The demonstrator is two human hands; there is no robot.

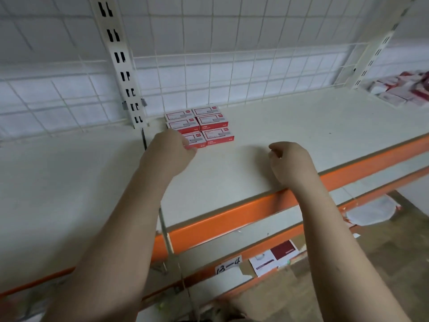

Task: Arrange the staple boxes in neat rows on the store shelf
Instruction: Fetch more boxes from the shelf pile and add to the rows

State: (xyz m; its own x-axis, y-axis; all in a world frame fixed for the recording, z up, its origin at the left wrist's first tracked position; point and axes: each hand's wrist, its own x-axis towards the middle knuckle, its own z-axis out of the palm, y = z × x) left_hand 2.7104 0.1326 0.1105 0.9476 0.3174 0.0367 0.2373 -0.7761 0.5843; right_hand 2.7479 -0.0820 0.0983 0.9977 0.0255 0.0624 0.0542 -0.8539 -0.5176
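Placing was in hand: left hand pinched the front-left staple box; right hand, curled, held nothing; next needed squaring against its neighbours.

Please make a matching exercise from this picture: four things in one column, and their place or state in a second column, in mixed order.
1. left hand
2. right hand
3. neat block of staple boxes
4. loose heap of boxes

a. far right end of the shelf
b. back of the shelf, beside the slotted upright
c. curled, holding nothing
d. at the front-left box

Pairs: 1-d, 2-c, 3-b, 4-a
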